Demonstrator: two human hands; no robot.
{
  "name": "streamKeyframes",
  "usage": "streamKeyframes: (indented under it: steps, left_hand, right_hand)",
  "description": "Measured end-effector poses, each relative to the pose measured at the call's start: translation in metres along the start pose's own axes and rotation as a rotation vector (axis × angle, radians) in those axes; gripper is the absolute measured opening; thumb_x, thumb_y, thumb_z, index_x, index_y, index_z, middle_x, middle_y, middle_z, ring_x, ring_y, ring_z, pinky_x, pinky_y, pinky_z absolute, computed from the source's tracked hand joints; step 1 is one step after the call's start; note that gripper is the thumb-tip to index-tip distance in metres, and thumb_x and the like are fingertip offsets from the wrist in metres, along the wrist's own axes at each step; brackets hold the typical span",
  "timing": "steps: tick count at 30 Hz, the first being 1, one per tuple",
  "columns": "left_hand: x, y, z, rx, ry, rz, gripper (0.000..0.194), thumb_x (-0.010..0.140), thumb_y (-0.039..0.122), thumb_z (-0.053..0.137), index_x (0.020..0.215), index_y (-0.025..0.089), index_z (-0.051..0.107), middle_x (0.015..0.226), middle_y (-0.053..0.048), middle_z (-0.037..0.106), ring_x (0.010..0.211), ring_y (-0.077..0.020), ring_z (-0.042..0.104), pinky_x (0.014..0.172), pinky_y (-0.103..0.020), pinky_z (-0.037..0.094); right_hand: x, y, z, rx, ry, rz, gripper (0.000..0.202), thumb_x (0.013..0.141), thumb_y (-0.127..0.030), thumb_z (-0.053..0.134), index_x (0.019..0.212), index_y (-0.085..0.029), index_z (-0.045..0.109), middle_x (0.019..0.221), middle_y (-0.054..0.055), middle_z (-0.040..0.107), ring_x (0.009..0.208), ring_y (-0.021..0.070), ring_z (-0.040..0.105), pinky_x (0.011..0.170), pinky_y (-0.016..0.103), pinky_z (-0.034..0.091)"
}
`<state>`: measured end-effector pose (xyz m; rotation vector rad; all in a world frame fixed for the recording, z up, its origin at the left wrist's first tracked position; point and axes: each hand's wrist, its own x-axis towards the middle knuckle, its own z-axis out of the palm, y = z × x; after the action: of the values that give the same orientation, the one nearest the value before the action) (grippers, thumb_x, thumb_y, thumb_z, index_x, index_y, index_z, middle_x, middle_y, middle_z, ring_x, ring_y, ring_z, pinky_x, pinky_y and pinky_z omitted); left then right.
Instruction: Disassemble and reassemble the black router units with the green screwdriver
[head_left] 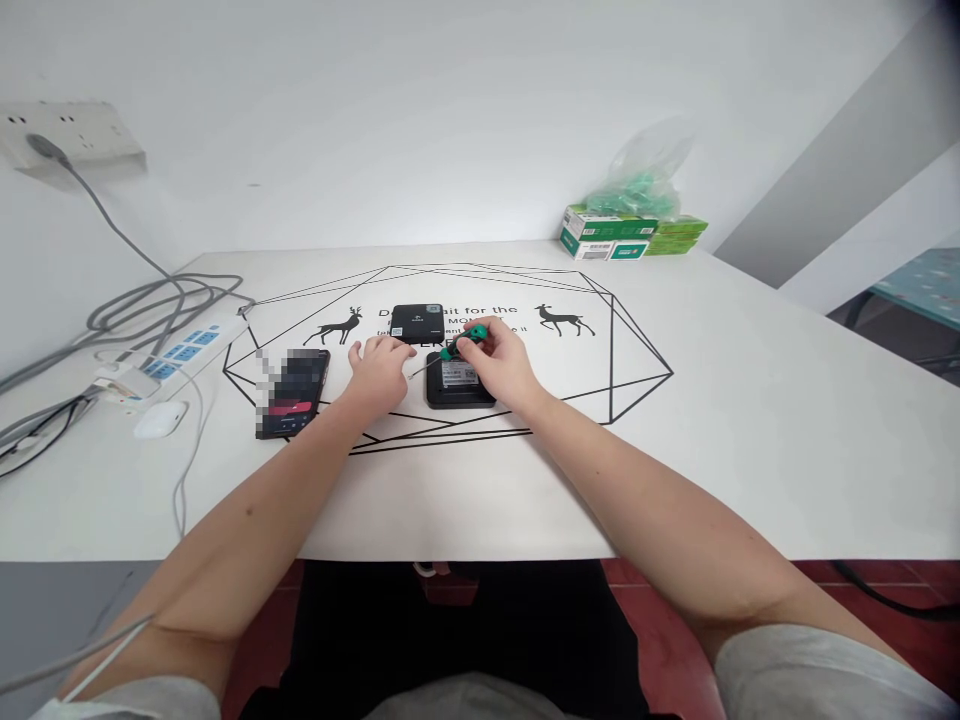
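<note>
A screwdriver [474,335] with a green and black handle is gripped in my right hand [504,362], its thin metal shaft pointing down to the left. Beneath it a black rectangular device [459,400] with a white label lies on the table mat, partly covered by my right hand. My left hand [380,372] rests on the mat left of the device, fingers spread out near the shaft's tip. Just beyond its fingers lies a flat black cover [417,322] with small stickers.
A phone [294,392] lies left of my left forearm. Further left are a white earbud case [161,419], a power strip [184,350] and coiled grey cables [161,290]. Green and white boxes [609,232] with a plastic bag [641,170] on top stand at the back right.
</note>
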<state>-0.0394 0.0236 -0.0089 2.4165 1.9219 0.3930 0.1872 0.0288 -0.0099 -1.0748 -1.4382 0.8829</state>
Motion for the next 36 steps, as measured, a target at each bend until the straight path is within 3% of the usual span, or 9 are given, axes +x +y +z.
streamKeyframes:
  steps: [6, 10, 17, 25, 36]
  left_hand:
    - [0.0, -0.002, 0.001, -0.019, 0.007, 0.007, 0.059, 0.081, 0.003, 0.053, 0.127, 0.033, 0.075, 0.144, -0.008, 0.071, 0.149, -0.0342, 0.049, 0.13, -0.072, 0.024]
    - [0.001, 0.001, -0.003, -0.051, 0.022, 0.007, 0.051, 0.09, 0.006, 0.048, 0.125, 0.031, 0.076, 0.143, -0.008, 0.072, 0.149, -0.0328, 0.051, 0.131, -0.068, 0.025]
    - [0.0, 0.007, -0.006, -0.155, -0.011, 0.08, 0.036, 0.108, 0.031, 0.043, 0.122, 0.029, 0.076, 0.138, -0.006, 0.074, 0.141, -0.0317, 0.057, 0.125, -0.054, 0.039]
    - [-0.004, 0.009, -0.005, -0.132, -0.101, 0.145, 0.038, 0.111, 0.043, 0.044, 0.133, 0.029, 0.071, 0.145, -0.008, 0.068, 0.148, -0.0345, 0.05, 0.13, -0.061, 0.03]
    - [-0.004, 0.011, -0.007, -0.101, -0.123, 0.149, 0.042, 0.112, 0.043, 0.04, 0.137, 0.027, 0.07, 0.151, -0.01, 0.065, 0.149, -0.0344, 0.048, 0.13, -0.061, 0.029]
  right_hand:
    - [0.002, 0.0, 0.0, 0.047, 0.008, 0.013, 0.029, 0.083, -0.047, 0.078, 0.101, -0.028, 0.066, 0.082, -0.003, 0.066, 0.079, 0.0185, 0.065, 0.083, 0.039, 0.057]
    - [0.008, -0.006, -0.008, 0.188, 0.078, 0.023, 0.03, 0.081, -0.045, 0.08, 0.101, -0.028, 0.064, 0.085, -0.003, 0.069, 0.078, 0.0164, 0.067, 0.081, 0.036, 0.057]
    - [0.018, -0.017, -0.024, 0.274, 0.147, 0.086, 0.018, 0.081, -0.031, 0.071, 0.096, -0.026, 0.063, 0.079, -0.002, 0.074, 0.064, 0.013, 0.062, 0.068, 0.032, 0.053]
    - [0.02, -0.011, -0.024, 0.247, 0.15, 0.122, 0.016, 0.081, -0.033, 0.071, 0.094, -0.025, 0.064, 0.074, -0.002, 0.07, 0.062, 0.014, 0.06, 0.063, 0.033, 0.049]
    - [0.019, -0.009, -0.022, 0.287, 0.132, 0.123, 0.015, 0.081, -0.028, 0.067, 0.095, -0.026, 0.064, 0.075, -0.001, 0.073, 0.07, 0.0156, 0.068, 0.065, 0.032, 0.05]
